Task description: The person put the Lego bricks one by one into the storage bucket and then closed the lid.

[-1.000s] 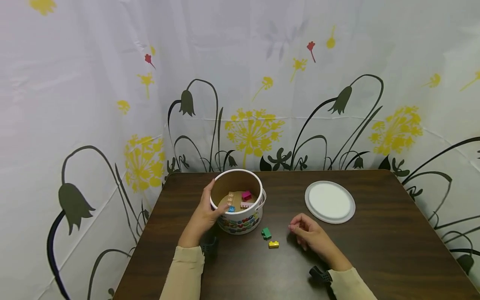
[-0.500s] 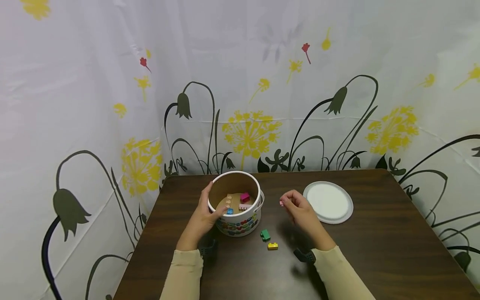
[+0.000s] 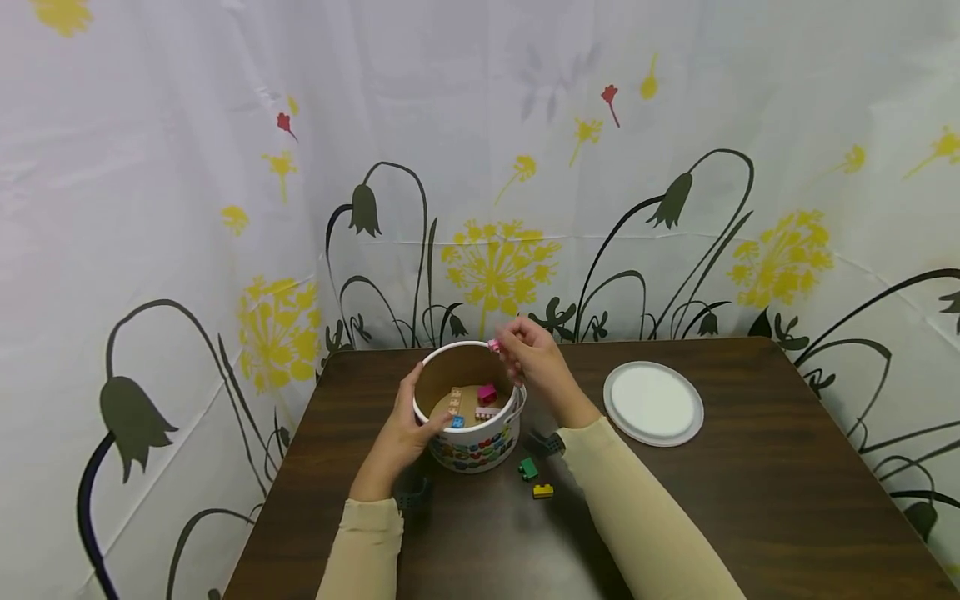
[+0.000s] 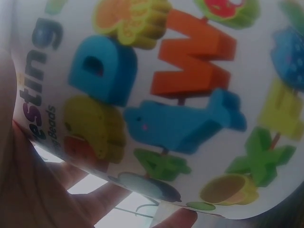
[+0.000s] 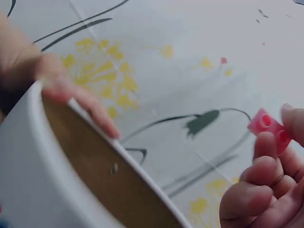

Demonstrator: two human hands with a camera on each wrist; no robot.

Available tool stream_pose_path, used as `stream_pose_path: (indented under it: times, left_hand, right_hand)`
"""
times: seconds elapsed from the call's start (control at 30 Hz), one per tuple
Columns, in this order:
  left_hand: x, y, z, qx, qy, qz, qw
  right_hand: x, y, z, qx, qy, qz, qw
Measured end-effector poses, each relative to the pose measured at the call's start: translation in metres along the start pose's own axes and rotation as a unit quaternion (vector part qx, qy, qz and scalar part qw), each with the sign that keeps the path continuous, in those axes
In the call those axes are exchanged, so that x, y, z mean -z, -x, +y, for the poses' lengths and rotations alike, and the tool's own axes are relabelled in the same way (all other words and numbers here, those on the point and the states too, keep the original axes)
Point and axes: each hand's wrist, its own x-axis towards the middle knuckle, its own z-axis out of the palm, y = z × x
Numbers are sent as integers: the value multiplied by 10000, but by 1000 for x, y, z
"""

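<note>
My left hand (image 3: 405, 433) grips a round white bucket (image 3: 472, 450) by its left side, thumb over the rim. Colourful letters and animals decorate the bucket's wall (image 4: 190, 61) in the left wrist view. Between thumb and fingers my right hand (image 3: 536, 362) pinches a small pink toy brick (image 5: 270, 127), held over the bucket's far right rim. Inside the bucket lie a magenta brick (image 3: 487, 392), a pale pink brick (image 3: 486, 413), a blue brick (image 3: 457, 422) and peach bricks (image 3: 455, 400). A green brick (image 3: 528, 468) and a yellow brick (image 3: 543, 492) lie on the table before it.
A round white lid (image 3: 654, 403) lies on the dark wooden table (image 3: 757, 467) to the right. Behind the table's far edge hangs a white curtain (image 3: 420, 83) printed with flowers. The bucket's handle hangs on its right side.
My right hand has moved left and away from me, carrying the pink brick from over the table to the bucket's rim. My left hand keeps its hold on the bucket.
</note>
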Motion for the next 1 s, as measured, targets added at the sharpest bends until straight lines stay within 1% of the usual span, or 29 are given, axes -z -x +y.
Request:
stream_pose_path:
  times: [0.13, 0.2, 0.27, 0.3, 0.33, 0.4, 0.47, 0.5, 0.57, 0.63, 0.67, 1.0]
  left_hand:
    - [1, 2, -2, 18, 3, -39, 10000]
    - [1, 2, -2, 22, 0, -66, 10000]
    - [1, 2, -2, 12, 28, -80, 10000]
    - [1, 2, -2, -5, 41, -101, 9999]
    - [1, 1, -2, -9, 67, -132, 9999]
    - [2, 0, -2, -6, 69, -198, 9998]
    - [3, 0, 0, 6, 66, -247, 9997]
    - [4, 0, 0, -1, 78, -269, 9996]
    - [4, -1, 2, -10, 92, -290, 9995]
    - [4, 0, 4, -9, 99, -286, 9995]
    - [4, 0, 4, 0, 121, -294, 9995]
    - [4, 1, 5, 15, 88, -246, 9997]
  right_hand:
    - [-25, -30, 5, 126, -241, -528, 9982]
    - [-32, -42, 14, -18, -48, -732, 9973]
    - [-37, -49, 24, -263, 505, -897, 9943]
    - [-39, -51, 29, -388, 932, -949, 9904]
    - [-41, -52, 32, -521, 1342, -1029, 9842]
    - [-46, -50, 35, -719, 2180, -1143, 9666]
    - [-50, -49, 35, -704, 2632, -1251, 9540]
    - [-52, -48, 33, -678, 2757, -1259, 9506]
    - [-53, -48, 32, -651, 2778, -1290, 9497]
    - [-53, -48, 32, -583, 2701, -1336, 9517]
    - [-53, -48, 32, -584, 2727, -1331, 9511]
    - [-54, -50, 33, -485, 2857, -1143, 9503]
